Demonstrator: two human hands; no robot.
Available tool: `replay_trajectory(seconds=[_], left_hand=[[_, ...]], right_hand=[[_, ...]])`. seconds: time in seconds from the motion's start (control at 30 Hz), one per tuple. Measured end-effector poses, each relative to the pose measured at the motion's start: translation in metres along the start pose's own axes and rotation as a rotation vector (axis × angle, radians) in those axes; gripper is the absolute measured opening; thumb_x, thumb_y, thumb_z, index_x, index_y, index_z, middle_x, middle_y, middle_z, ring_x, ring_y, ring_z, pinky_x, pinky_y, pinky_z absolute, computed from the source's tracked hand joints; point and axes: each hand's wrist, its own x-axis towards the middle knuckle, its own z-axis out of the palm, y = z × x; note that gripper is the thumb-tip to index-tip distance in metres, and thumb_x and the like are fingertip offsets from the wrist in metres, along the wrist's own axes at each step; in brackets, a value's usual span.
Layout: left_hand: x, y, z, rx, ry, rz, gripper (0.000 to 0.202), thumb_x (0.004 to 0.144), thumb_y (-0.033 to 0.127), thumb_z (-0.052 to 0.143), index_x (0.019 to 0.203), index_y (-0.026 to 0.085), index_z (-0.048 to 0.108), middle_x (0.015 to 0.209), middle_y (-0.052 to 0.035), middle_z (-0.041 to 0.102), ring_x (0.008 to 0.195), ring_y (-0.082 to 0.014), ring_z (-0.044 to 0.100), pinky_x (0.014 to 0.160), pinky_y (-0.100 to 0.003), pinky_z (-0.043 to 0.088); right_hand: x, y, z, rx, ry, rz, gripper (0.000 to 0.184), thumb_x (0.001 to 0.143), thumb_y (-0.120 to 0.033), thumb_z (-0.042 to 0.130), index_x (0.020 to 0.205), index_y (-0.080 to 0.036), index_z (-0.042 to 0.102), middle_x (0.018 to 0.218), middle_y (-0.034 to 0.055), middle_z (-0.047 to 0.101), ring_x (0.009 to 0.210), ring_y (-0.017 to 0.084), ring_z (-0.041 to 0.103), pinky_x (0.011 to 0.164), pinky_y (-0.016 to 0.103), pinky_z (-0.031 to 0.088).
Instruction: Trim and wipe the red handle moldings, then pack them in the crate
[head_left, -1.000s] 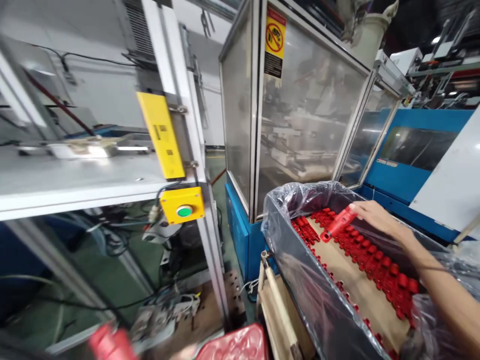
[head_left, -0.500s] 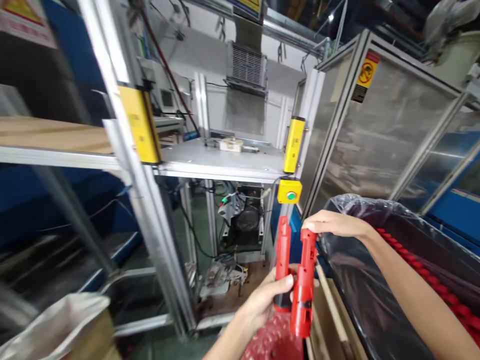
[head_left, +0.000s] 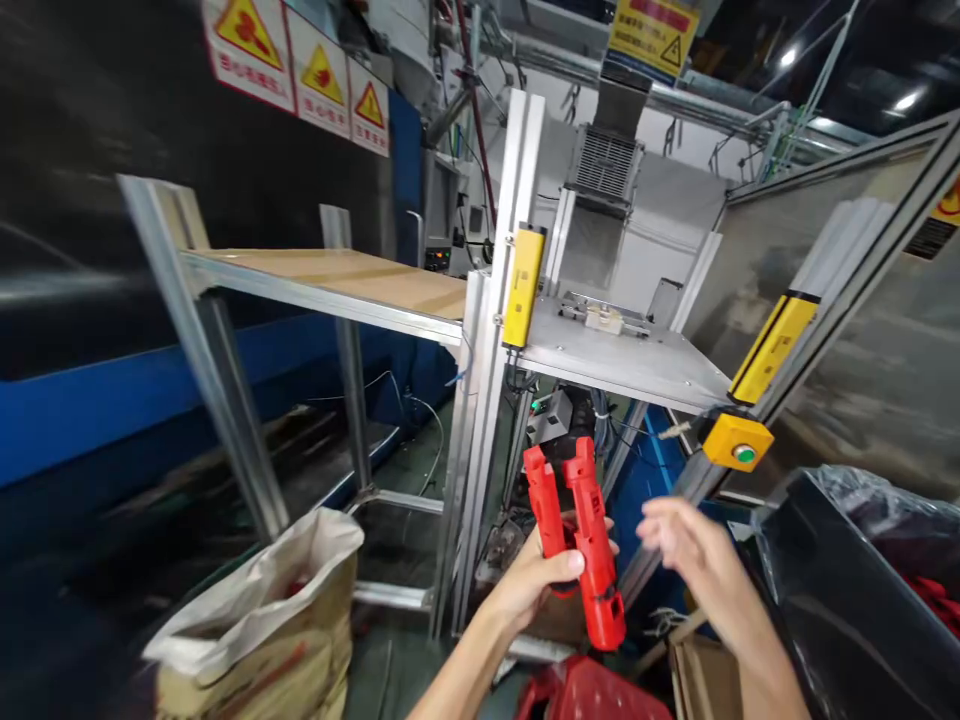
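Observation:
My left hand [head_left: 536, 575] is wrapped round two long red moulded plastic pieces: a slimmer one [head_left: 546, 505] on the left and a tube-like one [head_left: 595, 545] on the right, with notches and a dark band near its lower end. Both stand nearly upright, tilted a little to the left. Whether they are joined behind my fingers is hidden. Apart from them, to their right, my right hand [head_left: 686, 545] hangs in the air with loosely bent fingers and nothing in it; it is slightly blurred.
Ahead is a metal-framed table [head_left: 622, 365] with yellow sensor bars and a yellow button box [head_left: 737, 440]. A paper sack [head_left: 262, 620] stands at lower left. At right is a black-lined bin [head_left: 832, 590] with red parts; a red container [head_left: 592, 690] lies below my hands.
My right hand has let go of the top of the right red piece and moved away to the right. The view has turned left, bringing the sack and wooden shelf further in.

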Motion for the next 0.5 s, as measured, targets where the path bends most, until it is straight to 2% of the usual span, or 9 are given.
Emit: replay_trajectory(seconds=[0.07,0.13,0.23,0.3,0.4,0.47,0.5], left_hand=[[0.003,0.002,-0.018,0.004,-0.022,0.027,0.062,0.050,0.053,0.090,0.096,0.014,0.076,0.081,-0.0082,0.077,0.071,-0.0206,0.068,0.068,-0.030,0.050],[0.006,0.001,-0.032,-0.004,-0.034,0.051,0.063,0.051,0.052,0.090,0.098,0.014,0.075,0.084,-0.0091,0.077,0.072,-0.0213,0.068,0.069,-0.031,0.051],[0.009,0.001,-0.045,-0.018,-0.068,0.076,0.063,0.052,0.050,0.089,0.100,0.013,0.074,0.083,-0.0098,0.076,0.072,-0.0221,0.068,0.070,-0.032,0.050],[0.010,0.002,-0.050,-0.024,-0.090,0.080,0.062,0.054,0.049,0.089,0.102,0.014,0.074,0.085,-0.0100,0.076,0.075,-0.0229,0.068,0.072,-0.033,0.050],[0.016,0.009,-0.055,-0.011,-0.094,0.085,0.061,0.055,0.049,0.088,0.105,0.016,0.075,0.091,-0.0107,0.076,0.081,-0.0248,0.068,0.076,-0.035,0.050],[0.020,0.016,-0.059,0.002,-0.071,0.110,0.067,0.054,0.052,0.088,0.108,0.016,0.074,0.092,-0.0107,0.076,0.078,-0.0233,0.066,0.075,-0.035,0.049],[0.021,0.019,-0.062,0.013,-0.045,0.138,0.070,0.054,0.054,0.088,0.111,0.016,0.073,0.092,-0.0103,0.076,0.073,-0.0207,0.064,0.072,-0.033,0.048]], right_hand=[[-0.022,0.019,0.040,0.131,-0.060,-0.016,0.056,0.086,-0.062,0.059,0.123,-0.021,0.060,0.113,0.0135,0.073,0.101,0.027,0.071,0.081,0.035,0.060],[-0.033,0.036,0.077,0.175,-0.016,-0.047,0.066,0.081,-0.064,0.062,0.131,-0.022,0.057,0.124,0.0139,0.070,0.109,0.032,0.069,0.085,0.038,0.062],[-0.029,0.049,0.108,0.026,0.016,-0.052,0.070,0.077,-0.061,0.066,0.138,-0.029,0.055,0.126,0.0095,0.070,0.107,0.036,0.070,0.088,0.046,0.062],[-0.020,0.047,0.111,-0.131,-0.013,-0.064,0.068,0.081,-0.056,0.065,0.144,-0.037,0.049,0.128,0.0053,0.068,0.112,0.039,0.067,0.094,0.054,0.059],[-0.009,0.036,0.102,-0.280,-0.117,-0.133,0.064,0.090,-0.048,0.055,0.151,-0.043,0.036,0.132,0.0016,0.065,0.123,0.039,0.060,0.100,0.060,0.053],[-0.004,0.029,0.094,-0.320,-0.113,-0.190,0.058,0.093,-0.044,0.051,0.150,-0.041,0.038,0.131,0.0032,0.065,0.120,0.038,0.063,0.098,0.058,0.055],[0.000,0.024,0.088,-0.332,-0.052,-0.214,0.054,0.094,-0.044,0.051,0.147,-0.039,0.044,0.128,0.0052,0.067,0.115,0.037,0.066,0.095,0.056,0.056]])
